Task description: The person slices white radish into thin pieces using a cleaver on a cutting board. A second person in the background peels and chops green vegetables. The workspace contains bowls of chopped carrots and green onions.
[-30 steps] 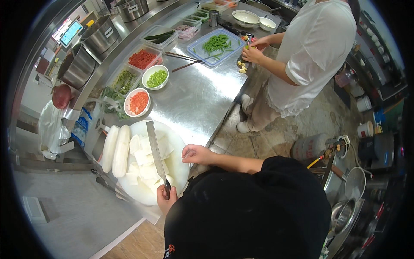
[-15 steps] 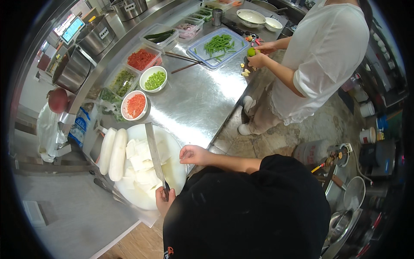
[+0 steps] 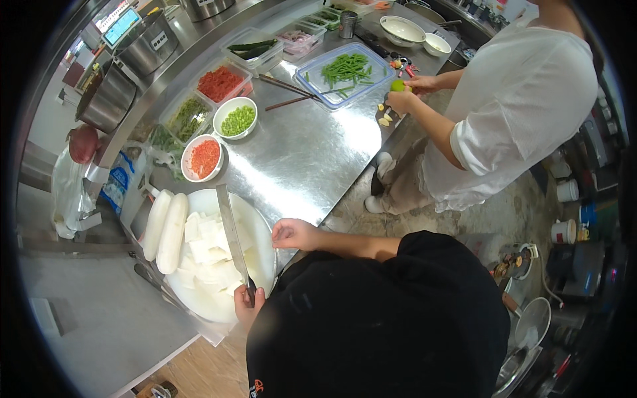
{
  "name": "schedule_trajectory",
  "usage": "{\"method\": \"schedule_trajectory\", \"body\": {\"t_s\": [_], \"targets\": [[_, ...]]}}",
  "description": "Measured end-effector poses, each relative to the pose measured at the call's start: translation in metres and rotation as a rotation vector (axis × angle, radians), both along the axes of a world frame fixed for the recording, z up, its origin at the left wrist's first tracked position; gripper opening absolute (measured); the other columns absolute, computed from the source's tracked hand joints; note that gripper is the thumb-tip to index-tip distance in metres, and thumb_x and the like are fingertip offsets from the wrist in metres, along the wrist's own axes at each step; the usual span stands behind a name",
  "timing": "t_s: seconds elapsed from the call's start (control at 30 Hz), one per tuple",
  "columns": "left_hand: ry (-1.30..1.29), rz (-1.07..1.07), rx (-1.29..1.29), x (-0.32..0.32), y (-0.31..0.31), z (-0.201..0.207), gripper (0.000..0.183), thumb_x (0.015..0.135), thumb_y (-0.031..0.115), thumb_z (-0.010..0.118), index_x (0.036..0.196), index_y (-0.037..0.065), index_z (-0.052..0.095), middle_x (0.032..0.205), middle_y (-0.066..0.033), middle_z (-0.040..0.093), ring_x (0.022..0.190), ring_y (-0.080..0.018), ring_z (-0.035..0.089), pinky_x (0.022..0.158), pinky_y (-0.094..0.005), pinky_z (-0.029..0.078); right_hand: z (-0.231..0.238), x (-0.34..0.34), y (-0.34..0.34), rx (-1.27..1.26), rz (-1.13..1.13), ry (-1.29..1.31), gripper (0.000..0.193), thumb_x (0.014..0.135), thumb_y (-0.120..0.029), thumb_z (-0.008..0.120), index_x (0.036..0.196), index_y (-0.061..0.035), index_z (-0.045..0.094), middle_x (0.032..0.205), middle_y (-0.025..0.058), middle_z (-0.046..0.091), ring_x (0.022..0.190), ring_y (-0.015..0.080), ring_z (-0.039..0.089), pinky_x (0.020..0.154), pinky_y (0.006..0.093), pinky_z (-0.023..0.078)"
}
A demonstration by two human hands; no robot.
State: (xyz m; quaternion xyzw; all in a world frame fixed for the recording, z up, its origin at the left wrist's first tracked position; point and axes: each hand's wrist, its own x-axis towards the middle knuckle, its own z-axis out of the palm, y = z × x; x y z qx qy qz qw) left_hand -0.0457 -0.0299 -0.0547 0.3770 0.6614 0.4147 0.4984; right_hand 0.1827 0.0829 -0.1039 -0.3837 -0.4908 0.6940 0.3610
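little has changed: the left hand (image 3: 245, 307) grips the knife (image 3: 232, 235) over white slices (image 3: 206, 240) on the board (image 3: 204, 309); the right hand (image 3: 296, 234), loosely curled, looks empty beside the board; work seems paused

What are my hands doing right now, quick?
Left hand: closed on the handle of the knife.
Right hand: partly open, fingers loosely curled, nothing visible in it.

Over on the stainless-steel worktable (image 3: 302, 169) sit a round white chopping board (image 3: 265, 232), two small white bowls (image 3: 229, 103), a blue-rimmed plastic tray (image 3: 310, 74), brown chopsticks (image 3: 284, 105) reaching its edge and, farther along, a metal shaker (image 3: 348, 25).
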Motion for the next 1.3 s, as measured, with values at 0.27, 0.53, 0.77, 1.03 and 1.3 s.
{"method": "schedule_trajectory", "body": {"t_s": [0.27, 0.53, 0.77, 1.03, 1.3], "targets": [[-0.054, 0.065, -0.014, 0.011, 0.0, 0.005, 0.033, 0.084, 0.003, 0.065, 0.11, 0.001, 0.046, 0.082, -0.0019, 0.048, 0.075, -0.01, 0.047, 0.066, -0.0229, 0.04, 0.003, 0.006, 0.012, 0.019, 0.038, 0.005, 0.024, 0.081, -0.01, 0.072, 0.099, -0.0033, 0.058, 0.092, 0.0026, 0.062, 0.079, 0.008, 0.058, 0.07, 0.0222, 0.047], [-0.031, 0.036, 0.004, -0.005, 0.008, -0.004, 0.033, 0.084, 0.002, 0.064, 0.111, 0.0, 0.046, 0.084, -0.0038, 0.051, 0.074, -0.0105, 0.049, 0.065, -0.0237, 0.041, -0.002, -0.003, 0.016, 0.031, -0.03, 0.019, 0.022, 0.081, -0.01, 0.071, 0.098, -0.0047, 0.058, 0.091, 0.0021, 0.062, 0.078, 0.0078, 0.058, 0.071, 0.0226, 0.046], [-0.03, -0.02, 0.028, -0.011, 0.02, 0.007, 0.03, 0.086, 0.0, 0.06, 0.111, 0.001, 0.044, 0.08, -0.0033, 0.054, 0.069, -0.0084, 0.048, 0.059, -0.0228, 0.038, 0.002, -0.01, 0.012, 0.025, -0.076, -0.028, 0.024, 0.079, -0.017, 0.072, 0.096, -0.0061, 0.06, 0.09, 0.0008, 0.061, 0.074, 0.0077, 0.055, 0.07, 0.023, 0.045], [-0.071, -0.063, -0.045, -0.005, 0.023, 0.008, 0.031, 0.085, -0.001, 0.058, 0.112, -0.001, 0.042, 0.09, -0.0077, 0.054, 0.077, -0.0107, 0.049, 0.064, -0.0235, 0.039, 0.006, -0.004, 0.006, -0.006, -0.135, -0.047, 0.024, 0.077, -0.017, 0.075, 0.094, -0.0068, 0.061, 0.086, -0.0004, 0.062, 0.075, 0.0071, 0.057, 0.068, 0.0227, 0.046], [-0.086, -0.095, 0.019, -0.016, 0.019, -0.014, 0.033, 0.086, 0.0, 0.058, 0.113, -0.001, 0.04, 0.092, -0.0089, 0.054, 0.079, -0.0124, 0.05, 0.066, -0.0245, 0.04, 0.001, -0.007, 0.004, 0.014, -0.109, -0.059, 0.02, 0.081, -0.008, 0.07, 0.097, -0.0063, 0.058, 0.092, 0.0002, 0.061, 0.078, 0.0067, 0.057, 0.072, 0.0219, 0.046]]}}
